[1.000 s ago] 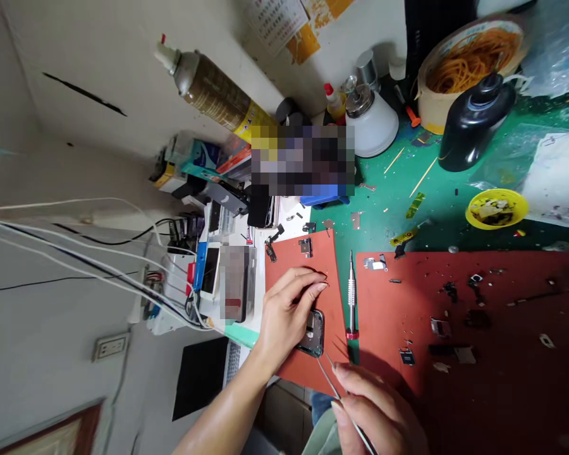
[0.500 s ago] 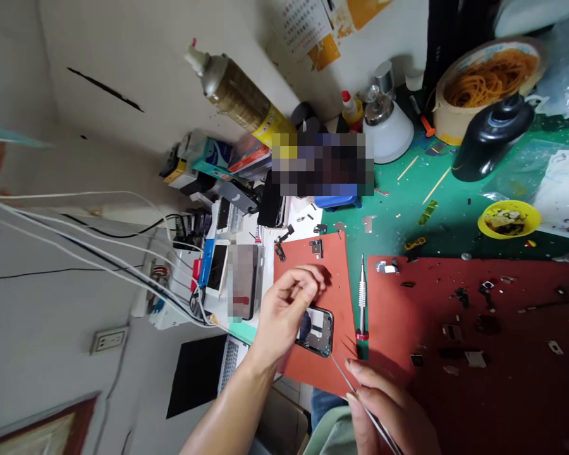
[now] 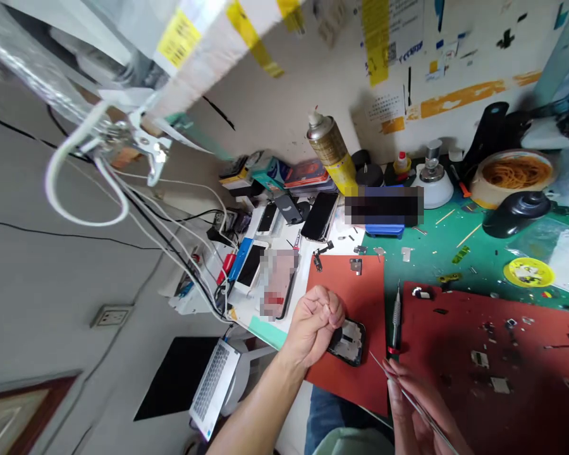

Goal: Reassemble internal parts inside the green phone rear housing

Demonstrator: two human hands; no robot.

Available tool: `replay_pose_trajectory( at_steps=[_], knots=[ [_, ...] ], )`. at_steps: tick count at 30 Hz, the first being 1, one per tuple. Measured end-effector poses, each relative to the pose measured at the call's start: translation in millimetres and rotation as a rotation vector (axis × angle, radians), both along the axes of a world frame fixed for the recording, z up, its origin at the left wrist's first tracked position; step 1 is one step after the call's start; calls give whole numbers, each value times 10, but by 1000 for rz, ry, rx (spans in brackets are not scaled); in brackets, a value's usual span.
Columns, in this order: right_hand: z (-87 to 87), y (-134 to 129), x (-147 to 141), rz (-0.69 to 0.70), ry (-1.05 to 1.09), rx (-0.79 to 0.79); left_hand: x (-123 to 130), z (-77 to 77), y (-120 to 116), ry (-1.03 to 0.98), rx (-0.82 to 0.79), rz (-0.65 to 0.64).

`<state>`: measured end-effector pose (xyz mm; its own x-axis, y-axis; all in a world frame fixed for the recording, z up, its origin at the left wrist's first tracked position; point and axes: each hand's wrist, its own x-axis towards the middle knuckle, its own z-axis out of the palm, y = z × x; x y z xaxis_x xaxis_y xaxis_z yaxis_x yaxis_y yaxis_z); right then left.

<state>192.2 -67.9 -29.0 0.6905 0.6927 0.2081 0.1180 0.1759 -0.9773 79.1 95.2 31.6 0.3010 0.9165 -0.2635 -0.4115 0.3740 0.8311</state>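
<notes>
My left hand [image 3: 317, 321] is over the upper left end of an opened phone housing [image 3: 351, 344], its fingers curled together; anything between them is too small to make out. The housing lies on a red-orange mat [image 3: 372, 297] with its inside facing up. My right hand [image 3: 420, 404] grips thin metal tweezers [image 3: 420, 407], whose tip is just right of the housing, apart from it. Near my right hand, a screwdriver [image 3: 397, 319] lies in the gap between the two mats.
Small parts [image 3: 500, 384] are scattered over a second red mat [image 3: 459, 328]. Behind stand a spray can [image 3: 332, 151], a white dispenser [image 3: 432, 186] and a black bottle [image 3: 514, 215]. Phones [image 3: 319, 217] lie at the left, above an open laptop [image 3: 213, 385]. Cables [image 3: 171, 249] hang at the left.
The camera view has shifted, bringing more of the wall and a hanging clamp into sight. The left fingers have curled in more tightly. The tweezer tip has moved away from the housing's edge.
</notes>
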Motion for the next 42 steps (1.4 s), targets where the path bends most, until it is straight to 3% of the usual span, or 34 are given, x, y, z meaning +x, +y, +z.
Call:
replay_pose_trajectory(
  at_steps=[7, 11, 19, 25, 31, 36, 42],
  knots=[
    [-36, 8, -14, 31, 2, 27, -72, 51, 0, -21, -26, 82],
    [28, 42, -32, -43, 5, 33, -72, 72, -19, -8, -50, 133],
    [-67, 23, 42, 28, -58, 87, -37, 123, -47, 166, 0, 166],
    [-16, 50, 15, 0, -70, 100, -49, 26, 10, 489, 183, 97],
    [53, 29, 18, 25, -46, 97, 83, -153, 166, 877, 472, -74],
    [55, 7, 21, -2, -91, 92, 182, -191, 222, 967, 663, -191],
    [28, -3, 29, 27, -156, 111, 175, -281, 205, 996, 794, -218]
  ],
)
